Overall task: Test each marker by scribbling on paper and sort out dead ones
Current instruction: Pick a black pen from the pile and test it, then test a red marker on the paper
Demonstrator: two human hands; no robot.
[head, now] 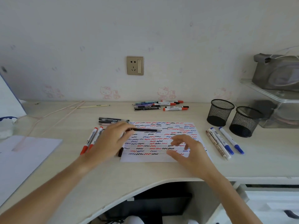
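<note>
The paper [163, 139] was white, covered in rows of short red, black and blue squiggles, with its bottom strip bare. A black pen [146, 130] lay across its top rows. Left of it were two white markers with red caps [92, 139]; right of it, white markers with blue caps [229, 141] and one printed in brown [216, 144]. The two mesh pen cups [233, 117] were black. The desk [113, 175] was pale cream wood grain. The wall [80, 38] was off-white with faint pink cartoon cats, the socket plate [135, 65] dull gold
</note>
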